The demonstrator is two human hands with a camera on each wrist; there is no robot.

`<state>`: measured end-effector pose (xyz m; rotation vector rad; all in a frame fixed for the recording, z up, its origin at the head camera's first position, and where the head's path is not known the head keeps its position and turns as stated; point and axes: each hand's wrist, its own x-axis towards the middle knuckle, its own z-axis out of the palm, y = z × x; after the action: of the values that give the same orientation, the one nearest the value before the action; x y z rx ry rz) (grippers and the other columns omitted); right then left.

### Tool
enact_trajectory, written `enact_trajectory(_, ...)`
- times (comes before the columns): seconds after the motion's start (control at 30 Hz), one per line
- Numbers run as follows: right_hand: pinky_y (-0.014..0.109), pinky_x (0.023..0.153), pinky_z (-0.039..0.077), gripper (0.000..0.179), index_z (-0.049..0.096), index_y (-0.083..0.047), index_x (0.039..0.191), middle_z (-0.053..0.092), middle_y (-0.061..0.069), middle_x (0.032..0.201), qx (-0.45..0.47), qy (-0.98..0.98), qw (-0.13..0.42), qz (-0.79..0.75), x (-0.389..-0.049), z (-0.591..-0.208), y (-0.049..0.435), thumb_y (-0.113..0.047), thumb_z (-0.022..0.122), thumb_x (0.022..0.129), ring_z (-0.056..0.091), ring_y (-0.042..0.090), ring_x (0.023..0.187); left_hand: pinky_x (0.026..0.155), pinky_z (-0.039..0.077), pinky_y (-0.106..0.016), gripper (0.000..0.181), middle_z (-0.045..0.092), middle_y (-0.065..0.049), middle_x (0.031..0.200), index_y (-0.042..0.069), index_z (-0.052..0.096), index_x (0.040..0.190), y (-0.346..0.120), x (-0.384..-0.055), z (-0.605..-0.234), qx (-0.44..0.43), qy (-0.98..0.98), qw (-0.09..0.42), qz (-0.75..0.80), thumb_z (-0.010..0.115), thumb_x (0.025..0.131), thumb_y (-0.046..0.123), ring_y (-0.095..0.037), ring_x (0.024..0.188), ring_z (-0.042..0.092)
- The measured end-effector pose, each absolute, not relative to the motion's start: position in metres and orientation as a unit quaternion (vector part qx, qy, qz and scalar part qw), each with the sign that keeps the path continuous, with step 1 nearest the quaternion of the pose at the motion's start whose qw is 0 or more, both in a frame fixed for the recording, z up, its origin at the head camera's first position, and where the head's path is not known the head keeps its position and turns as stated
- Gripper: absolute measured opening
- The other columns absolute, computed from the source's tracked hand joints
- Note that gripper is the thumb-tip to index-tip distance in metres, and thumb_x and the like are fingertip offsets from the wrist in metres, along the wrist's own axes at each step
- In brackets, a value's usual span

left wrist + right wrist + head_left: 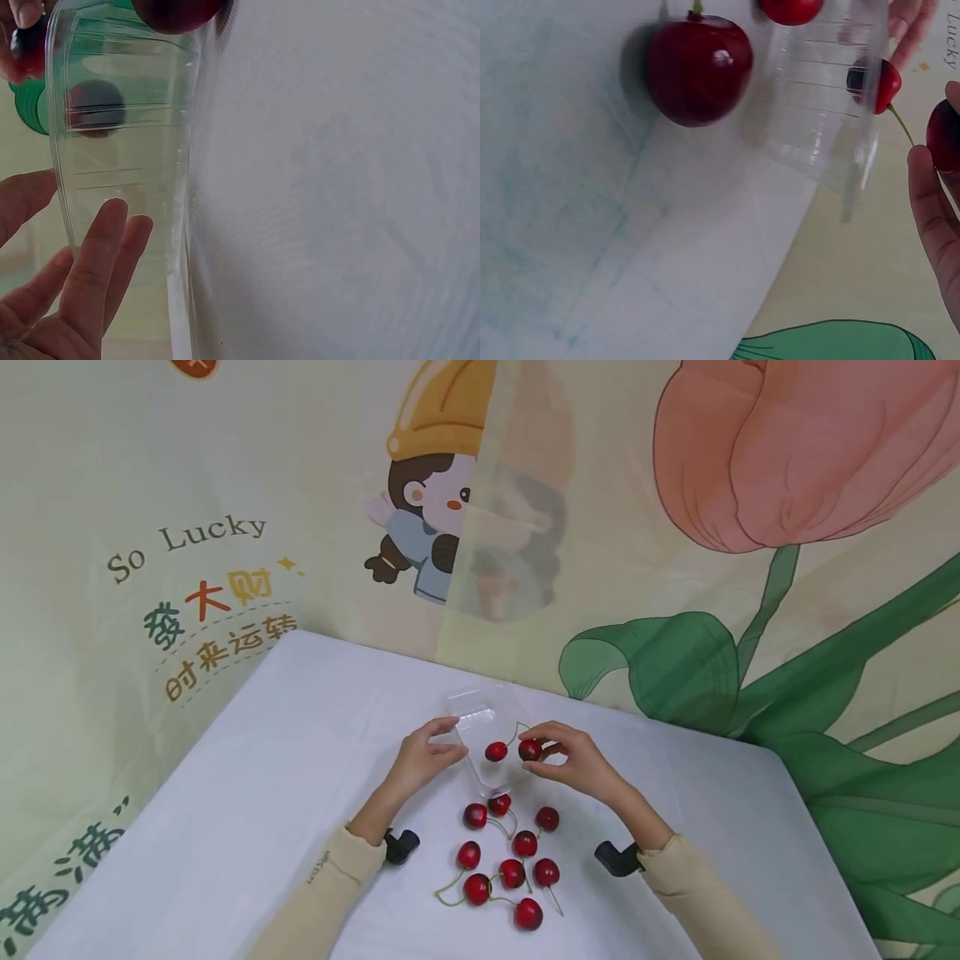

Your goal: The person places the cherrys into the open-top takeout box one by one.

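The right hand [573, 762] pinches a cherry [529, 750] between thumb and fingers, their gap narrowed to the fruit. A thin green stem joins it to a second cherry [496, 752], which hangs at the box [471, 700] and shows through its clear wall in both wrist views; whether it touches the bottom cannot be told. Both fruits are round and glossy, red with a broad, nearly black patch.

The left hand [429, 758] is at the box's left side, thumb and fingers spread apart, the fingers fairly straight and right by the rim. The box is thin, see-through plastic with ridged walls and catches white glints.

Nine more cherries [512, 873] lie loosely grouped on the white table [247, 827], on the near side of the box. They share the same shine, bright red on some faces and deep maroon on others, several with curved green stems. One lies close up in the right wrist view, dark red with a small highlight and its stem rising from a dimple.
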<state>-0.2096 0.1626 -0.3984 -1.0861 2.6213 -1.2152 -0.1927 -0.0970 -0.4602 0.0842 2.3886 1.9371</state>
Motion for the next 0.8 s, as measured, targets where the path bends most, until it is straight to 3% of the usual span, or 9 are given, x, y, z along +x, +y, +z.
enact_trajectory(0.27, 0.035, 0.081, 0.058, 0.037, 0.064, 0.004, 0.117, 0.067, 0.012, 0.109, -0.363, 0.866, 0.069, -0.335, -0.211, -0.412, 0.155, -0.006, 0.076, 0.084, 0.063, 0.022, 0.093, 0.085, 0.057, -0.041, 0.052, 0.053, -0.023, 0.137, 0.003, 0.053, 0.135, -0.096, -0.191, -0.462, 0.031, 0.786, 0.036, 0.616, 0.072, 0.088, 0.011, -0.035, 0.107, 0.066)
enact_trajectory(0.57, 0.029, 0.070, 0.057, 0.033, 0.066, 0.003, 0.116, 0.067, 0.011, 0.103, -0.366, 0.884, 0.115, -0.268, -0.219, -0.408, 0.138, -0.005, 0.075, 0.084, 0.061, 0.021, 0.087, 0.086, 0.057, -0.041, 0.053, 0.053, -0.022, 0.138, 0.003, 0.052, 0.137, -0.096, -0.191, -0.462, 0.030, 0.781, 0.033, 0.623, 0.073, 0.088, 0.011, -0.035, 0.109, 0.065)
enact_trajectory(0.8, 0.037, 0.079, 0.057, 0.029, 0.067, 0.001, 0.114, 0.068, 0.012, 0.104, -0.358, 0.890, 0.176, -0.219, -0.230, -0.405, 0.124, -0.003, 0.073, 0.086, 0.061, 0.022, 0.088, 0.085, 0.057, -0.041, 0.053, 0.053, -0.022, 0.138, 0.003, 0.052, 0.137, -0.096, -0.191, -0.460, 0.029, 0.780, 0.027, 0.625, 0.072, 0.089, 0.012, -0.035, 0.109, 0.065)
